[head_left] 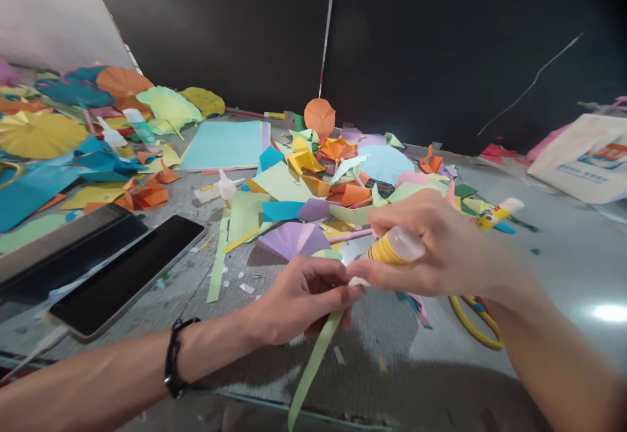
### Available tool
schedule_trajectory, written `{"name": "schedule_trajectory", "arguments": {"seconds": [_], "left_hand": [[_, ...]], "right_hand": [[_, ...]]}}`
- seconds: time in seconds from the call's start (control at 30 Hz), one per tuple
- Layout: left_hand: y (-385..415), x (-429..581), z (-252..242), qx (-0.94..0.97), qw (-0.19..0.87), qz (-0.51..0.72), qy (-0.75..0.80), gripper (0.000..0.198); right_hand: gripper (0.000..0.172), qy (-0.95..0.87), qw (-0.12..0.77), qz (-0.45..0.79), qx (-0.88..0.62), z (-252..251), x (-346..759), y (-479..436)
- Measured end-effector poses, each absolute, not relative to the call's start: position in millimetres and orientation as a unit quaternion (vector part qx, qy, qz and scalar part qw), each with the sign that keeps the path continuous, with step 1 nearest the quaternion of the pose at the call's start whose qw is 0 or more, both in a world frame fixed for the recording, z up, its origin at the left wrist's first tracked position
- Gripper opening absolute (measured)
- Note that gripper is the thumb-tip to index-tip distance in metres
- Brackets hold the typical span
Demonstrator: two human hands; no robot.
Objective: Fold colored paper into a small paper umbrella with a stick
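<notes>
My left hand [298,298] is closed on a pale green paper strip [316,360], which hangs down past the table's front edge. Wrapped in my right hand [431,242] is a glue bottle [394,246] with a yellow label, tilted so its white nozzle points down at the fingertips of my left hand. The two hands meet in front of me, and the strip's upper end is hidden by fingers. Just behind them lies a purple pleated paper fan [296,239] beside a pink rolled stick [351,236].
Coloured paper scraps [337,177] are heaped across the middle. At left lie a black phone [130,275], blue paper and several paper umbrellas [42,134]. Yellow-handled scissors [473,321] rest near my right forearm. A white bag [582,157] stands far right; a dark wall [416,46] rises behind.
</notes>
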State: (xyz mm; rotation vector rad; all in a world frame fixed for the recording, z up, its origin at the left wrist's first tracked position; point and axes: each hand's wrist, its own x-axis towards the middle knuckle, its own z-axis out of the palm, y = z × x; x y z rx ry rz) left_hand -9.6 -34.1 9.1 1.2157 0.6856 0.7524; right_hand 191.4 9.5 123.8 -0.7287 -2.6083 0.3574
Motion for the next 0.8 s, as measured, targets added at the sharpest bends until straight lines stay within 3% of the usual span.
{"name": "schedule_trajectory", "arguments": {"seconds": [0.23, 0.43, 0.6, 0.8], "left_hand": [[-31, -7, 5, 0.523, 0.718, 0.353, 0.295, 0.053], [-29, -8, 5, 0.507, 0.716, 0.378, 0.296, 0.054], [-28, -7, 6, 0.512, 0.708, 0.363, 0.324, 0.057], [-26, -8, 5, 0.495, 0.724, 0.362, 0.315, 0.054]], "right_hand": [[0.050, -0.894, 0.212, 0.260, -0.298, 116, 179, 2], [0.046, -0.873, 0.263, 0.225, -0.345, 112, 169, -1], [0.050, -0.882, 0.229, 0.218, -0.349, 108, 175, 4], [0.052, -0.867, 0.296, 0.257, -0.309, 115, 180, -1]]}}
